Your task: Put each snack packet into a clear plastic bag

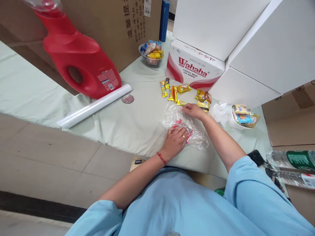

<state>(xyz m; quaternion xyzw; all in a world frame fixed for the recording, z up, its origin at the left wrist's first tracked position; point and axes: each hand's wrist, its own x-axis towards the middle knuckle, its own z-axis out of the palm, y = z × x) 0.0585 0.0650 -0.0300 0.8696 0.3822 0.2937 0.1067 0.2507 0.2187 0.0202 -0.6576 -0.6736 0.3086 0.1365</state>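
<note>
A clear, crumpled plastic bag (169, 114) lies spread near the table's front edge. On it rests a red-and-dark packet (189, 137), partly covered by my left hand (175, 141), whose fingers lie flat together across it. At the bag's far edge, the thumb and fingers of my right hand (194, 110) are pinched on the film. Just beyond those fingertips is a small yellow packet (181, 103). Several yellow snack sticks (171, 93) and a yellow wrapped snack (183, 88) lie farther back. More packets (203, 105) sit behind my right wrist.
A white bowl (233, 122) of snacks stands right, beside crumpled white plastic (219, 113). A clear bowl (151, 62) of snacks is at the back, near a Wahaha box (194, 67). Left are a red jug (81, 59), a white roll (95, 106) and a round disc (128, 98).
</note>
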